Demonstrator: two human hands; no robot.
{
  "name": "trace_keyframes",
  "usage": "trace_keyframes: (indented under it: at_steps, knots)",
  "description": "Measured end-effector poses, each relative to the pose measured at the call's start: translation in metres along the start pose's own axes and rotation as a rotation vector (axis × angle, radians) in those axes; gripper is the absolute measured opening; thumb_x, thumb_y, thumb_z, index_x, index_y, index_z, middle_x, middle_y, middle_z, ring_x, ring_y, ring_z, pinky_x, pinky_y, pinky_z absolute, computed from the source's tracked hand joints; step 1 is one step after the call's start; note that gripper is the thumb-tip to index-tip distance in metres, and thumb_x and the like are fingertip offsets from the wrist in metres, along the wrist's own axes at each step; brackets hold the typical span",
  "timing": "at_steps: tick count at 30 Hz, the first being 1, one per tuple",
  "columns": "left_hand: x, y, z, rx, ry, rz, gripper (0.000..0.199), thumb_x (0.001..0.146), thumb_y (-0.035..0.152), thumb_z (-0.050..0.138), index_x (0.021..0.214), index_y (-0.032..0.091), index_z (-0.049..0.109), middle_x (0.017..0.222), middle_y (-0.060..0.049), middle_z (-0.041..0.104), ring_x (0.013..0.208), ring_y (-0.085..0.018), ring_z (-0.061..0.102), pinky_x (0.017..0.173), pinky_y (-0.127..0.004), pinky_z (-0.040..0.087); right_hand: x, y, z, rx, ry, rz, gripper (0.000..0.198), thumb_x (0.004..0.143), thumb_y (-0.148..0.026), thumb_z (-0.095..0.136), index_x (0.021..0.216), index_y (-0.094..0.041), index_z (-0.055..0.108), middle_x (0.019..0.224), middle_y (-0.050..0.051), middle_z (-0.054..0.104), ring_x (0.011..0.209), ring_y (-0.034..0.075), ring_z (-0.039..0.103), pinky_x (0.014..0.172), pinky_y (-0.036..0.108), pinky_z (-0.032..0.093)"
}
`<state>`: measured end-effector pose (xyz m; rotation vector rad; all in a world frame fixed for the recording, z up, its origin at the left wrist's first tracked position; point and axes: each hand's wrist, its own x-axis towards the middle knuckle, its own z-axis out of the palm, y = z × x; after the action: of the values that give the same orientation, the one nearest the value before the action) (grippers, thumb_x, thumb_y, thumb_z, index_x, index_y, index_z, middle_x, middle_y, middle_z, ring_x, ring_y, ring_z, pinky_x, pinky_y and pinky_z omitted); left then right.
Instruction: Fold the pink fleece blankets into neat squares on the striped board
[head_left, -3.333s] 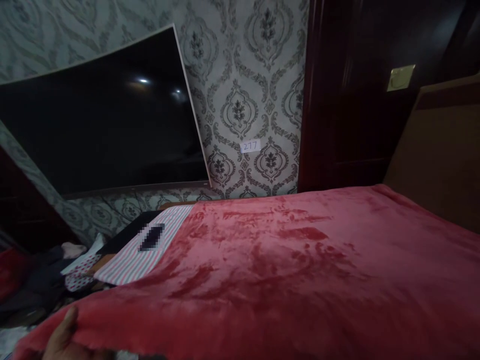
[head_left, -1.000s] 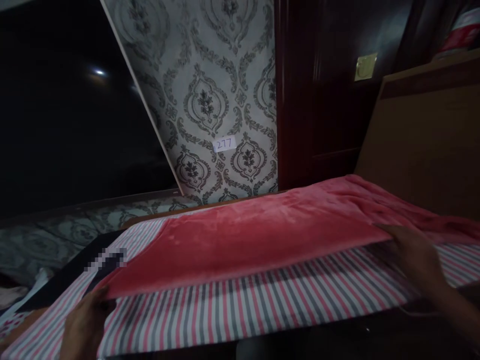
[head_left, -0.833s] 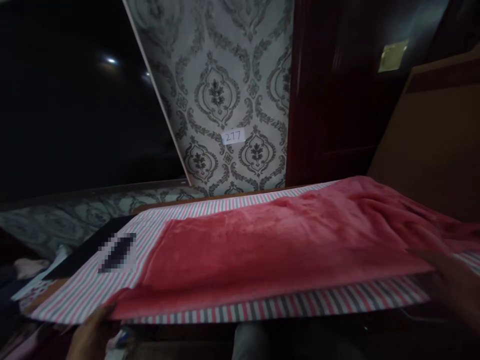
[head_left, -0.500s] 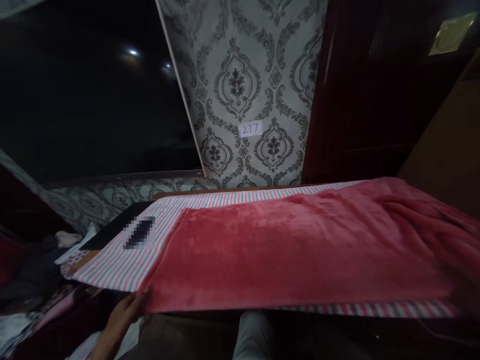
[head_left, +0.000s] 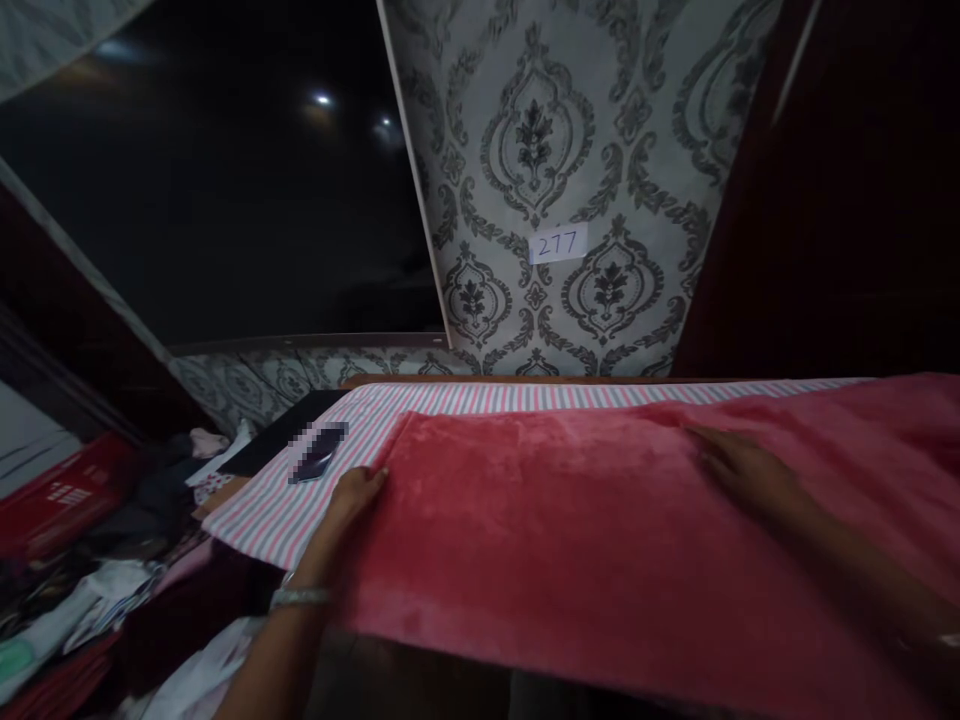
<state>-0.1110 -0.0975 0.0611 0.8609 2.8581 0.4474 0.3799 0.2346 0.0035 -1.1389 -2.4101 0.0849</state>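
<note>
A plush red blanket lies spread over a pink, grey and white striped cloth on a table. At the blanket's left edge my left hand is closed, with the edge between thumb and fingers. Farther right, my right hand rests on the upper part of the blanket, its fingers stretched out and slightly blurred. On the striped cloth, left of the blanket, sits a dark phone-like object, partly pixelated.
A large dark television screen hangs on the patterned wall behind the table. A paper label reading 277 is stuck on the wallpaper. Piled clothes and a red box are at the left.
My left hand has moved up along the blanket's left edge from its near corner. My right hand has come into view over the blanket. The view has shifted left.
</note>
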Motion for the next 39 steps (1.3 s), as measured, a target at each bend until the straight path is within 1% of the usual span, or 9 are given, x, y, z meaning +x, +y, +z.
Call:
trace_keyframes:
  at_steps: [5, 11, 15, 18, 22, 26, 31, 36, 39]
  knots:
    - [0.057, 0.026, 0.003, -0.033, 0.009, -0.037, 0.043, 0.091, 0.048, 0.051, 0.086, 0.011, 0.072, 0.092, -0.019, 0.076, 0.084, -0.028, 0.071, 0.065, -0.031, 0.045, 0.047, 0.000, 0.025, 0.009, -0.103, 0.020, 0.051, 0.092, -0.030, 0.041, 0.136, -0.012, 0.059, 0.138, 0.016, 0.063, 0.125, 0.031, 0.061, 0.108, 0.043, 0.046]
    - [0.098, 0.052, 0.016, -0.034, 0.038, -0.030, 0.034, 0.086, 0.038, 0.060, 0.094, 0.008, 0.074, 0.096, -0.019, 0.076, 0.088, -0.028, 0.071, 0.067, -0.030, 0.046, 0.074, 0.005, 0.044, -0.019, -0.144, 0.030, 0.044, 0.091, -0.029, 0.047, 0.128, -0.015, 0.066, 0.129, 0.016, 0.068, 0.117, 0.030, 0.065, 0.098, 0.043, 0.051]
    - [0.097, 0.055, 0.025, -0.025, 0.124, -0.074, 0.034, 0.089, 0.030, 0.051, 0.101, 0.008, 0.073, 0.104, -0.021, 0.075, 0.096, -0.031, 0.070, 0.070, -0.032, 0.046, 0.080, 0.003, 0.042, -0.054, -0.171, 0.060, 0.032, 0.089, -0.022, 0.046, 0.103, -0.018, 0.074, 0.113, 0.013, 0.073, 0.102, 0.026, 0.068, 0.087, 0.036, 0.052]
    - [0.089, 0.053, 0.029, -0.020, 0.191, -0.079, 0.037, 0.091, 0.031, 0.045, 0.106, 0.009, 0.071, 0.108, -0.021, 0.074, 0.103, -0.033, 0.068, 0.076, -0.034, 0.046, 0.084, -0.002, 0.037, -0.087, -0.107, 0.122, 0.033, 0.093, -0.023, 0.040, 0.093, -0.017, 0.072, 0.103, 0.013, 0.071, 0.093, 0.025, 0.066, 0.078, 0.034, 0.049]
    - [0.084, 0.053, 0.032, -0.019, 0.223, -0.078, 0.041, 0.092, 0.033, 0.042, 0.109, 0.009, 0.070, 0.107, -0.021, 0.074, 0.103, -0.033, 0.068, 0.077, -0.035, 0.046, 0.089, -0.007, 0.040, -0.148, 0.003, 0.139, 0.032, 0.093, -0.020, 0.039, 0.089, -0.016, 0.071, 0.096, 0.015, 0.070, 0.093, 0.026, 0.063, 0.077, 0.034, 0.046]
    - [0.090, 0.053, 0.032, -0.030, 0.208, -0.069, 0.041, 0.089, 0.037, 0.050, 0.113, 0.010, 0.070, 0.109, -0.019, 0.075, 0.102, -0.031, 0.069, 0.077, -0.034, 0.048, 0.086, -0.006, 0.050, -0.105, -0.096, 0.186, 0.031, 0.095, -0.027, 0.039, 0.096, -0.016, 0.069, 0.096, 0.014, 0.072, 0.088, 0.025, 0.065, 0.076, 0.034, 0.045]
    - [0.098, 0.052, 0.030, -0.047, 0.183, -0.038, 0.042, 0.088, 0.046, 0.053, 0.105, 0.013, 0.073, 0.107, -0.018, 0.076, 0.101, -0.032, 0.069, 0.075, -0.033, 0.048, 0.083, -0.003, 0.039, 0.069, -0.211, -0.012, 0.026, 0.089, -0.040, 0.052, 0.092, -0.019, 0.068, 0.099, 0.010, 0.073, 0.092, 0.025, 0.065, 0.079, 0.032, 0.046]
    - [0.097, 0.050, 0.032, -0.058, 0.255, -0.080, 0.045, 0.093, 0.041, 0.041, 0.103, 0.011, 0.073, 0.103, -0.020, 0.075, 0.098, -0.033, 0.068, 0.075, -0.036, 0.048, 0.102, -0.014, 0.027, 0.042, 0.002, 0.109, 0.027, 0.094, -0.037, 0.045, 0.088, -0.021, 0.065, 0.095, 0.010, 0.072, 0.088, 0.023, 0.063, 0.071, 0.030, 0.042]
    - [0.098, 0.049, 0.034, -0.066, 0.285, -0.094, 0.048, 0.093, 0.042, 0.040, 0.108, 0.010, 0.072, 0.103, -0.021, 0.075, 0.099, -0.034, 0.068, 0.076, -0.038, 0.049, 0.110, -0.022, 0.040, -0.041, -0.026, 0.151, 0.024, 0.094, -0.033, 0.046, 0.088, -0.020, 0.065, 0.096, 0.010, 0.072, 0.090, 0.024, 0.063, 0.070, 0.030, 0.040]
